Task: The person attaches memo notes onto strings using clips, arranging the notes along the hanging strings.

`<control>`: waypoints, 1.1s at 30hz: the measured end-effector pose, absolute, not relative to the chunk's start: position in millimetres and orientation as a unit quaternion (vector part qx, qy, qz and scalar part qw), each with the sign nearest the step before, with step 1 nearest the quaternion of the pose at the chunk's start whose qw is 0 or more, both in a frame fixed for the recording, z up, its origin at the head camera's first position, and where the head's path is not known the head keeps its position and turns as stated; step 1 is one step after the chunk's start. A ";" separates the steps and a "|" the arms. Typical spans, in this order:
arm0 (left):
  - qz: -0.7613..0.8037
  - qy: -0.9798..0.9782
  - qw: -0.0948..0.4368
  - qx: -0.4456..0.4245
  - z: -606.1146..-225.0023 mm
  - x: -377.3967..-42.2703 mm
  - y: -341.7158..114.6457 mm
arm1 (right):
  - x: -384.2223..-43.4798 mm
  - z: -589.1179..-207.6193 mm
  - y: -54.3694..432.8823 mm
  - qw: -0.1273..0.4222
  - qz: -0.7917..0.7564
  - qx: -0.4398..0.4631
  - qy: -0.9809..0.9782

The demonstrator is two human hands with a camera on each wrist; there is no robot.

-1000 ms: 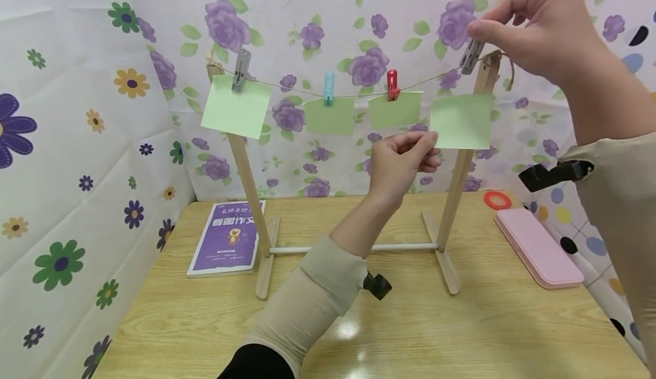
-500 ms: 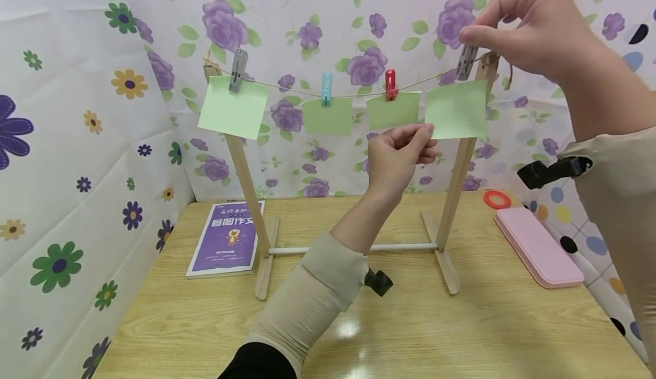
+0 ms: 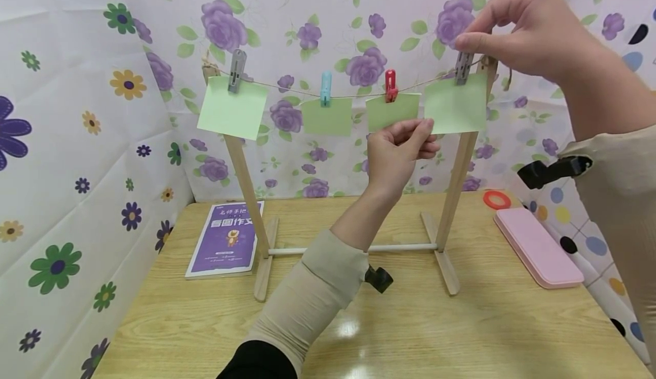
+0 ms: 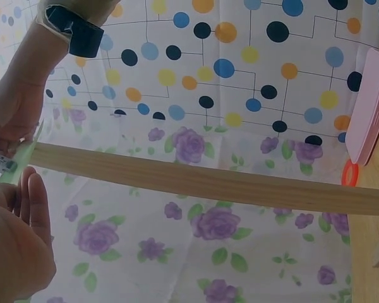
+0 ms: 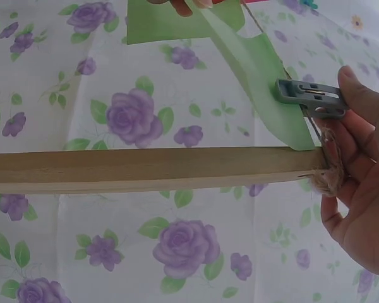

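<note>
My left hand (image 3: pixel 393 154) pinches the lower left corner of a light green paper note (image 3: pixel 455 108) at the right end of a thin string. With thumb and fingers, my right hand (image 3: pixel 528 32) holds a grey clothespin (image 3: pixel 463 69) by its upper end. In the right wrist view, the lower end of that clothespin (image 5: pixel 311 98) overlaps the note's top edge at the string. Along the line hang further green notes: one (image 3: pixel 233 108) under a grey clothespin (image 3: pixel 237 70), one (image 3: pixel 326 120) under a blue clothespin (image 3: pixel 326 90), one (image 3: pixel 386 112) under a red clothespin (image 3: pixel 391 86).
Two wooden posts, left (image 3: pixel 243 188) and right (image 3: pixel 458 191), carry the string and are joined below by a white rod (image 3: pixel 405 247). On the table (image 3: pixel 410 333) lie a purple book (image 3: pixel 220 242), a pink case (image 3: pixel 538 248) and a red ring (image 3: pixel 496 199). Patterned cloth (image 3: pixel 307 3) hangs behind.
The right-hand note has risen to the string with my left hand. My right hand and its clothespin have come slightly down and left, and the clothespin now overlaps the note's top edge.
</note>
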State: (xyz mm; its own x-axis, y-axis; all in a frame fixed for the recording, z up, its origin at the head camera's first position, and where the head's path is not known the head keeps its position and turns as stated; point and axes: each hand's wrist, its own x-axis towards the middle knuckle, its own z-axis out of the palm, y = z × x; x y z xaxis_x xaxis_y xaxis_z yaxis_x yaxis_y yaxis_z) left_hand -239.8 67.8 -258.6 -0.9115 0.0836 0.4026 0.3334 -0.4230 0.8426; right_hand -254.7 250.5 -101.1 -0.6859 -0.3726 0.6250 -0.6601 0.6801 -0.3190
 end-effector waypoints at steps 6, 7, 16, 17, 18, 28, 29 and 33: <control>-0.822 -0.529 0.077 -0.196 -257.9 -238.5 68.3 | -255.3 -101.2 249.4 0.246 0.273 0.288 -0.884; -0.823 -0.528 0.078 -0.196 -258.0 -238.5 68.4 | -255.3 -101.6 249.4 0.243 0.275 0.285 -0.886; -0.825 -0.524 0.071 -0.199 -259.3 -239.3 69.7 | -254.4 -103.3 249.6 0.221 0.308 0.273 -0.884; -0.825 -0.524 0.070 -0.199 -259.4 -239.3 69.7 | -254.5 -103.2 249.8 0.217 0.314 0.272 -0.883; -0.824 -0.525 0.069 -0.200 -259.6 -239.3 69.7 | -254.5 -103.4 249.7 0.214 0.317 0.271 -0.883; -0.808 -0.556 0.053 -0.188 -258.0 -239.7 71.2 | -259.0 -107.7 255.8 0.202 0.354 0.269 -0.873; -0.806 -0.559 0.050 -0.187 -257.8 -239.9 71.6 | -259.1 -108.7 256.4 0.207 0.349 0.268 -0.874; -0.803 -0.564 0.042 -0.189 -258.4 -240.1 72.4 | -258.7 -114.5 257.4 0.251 0.338 0.265 -0.867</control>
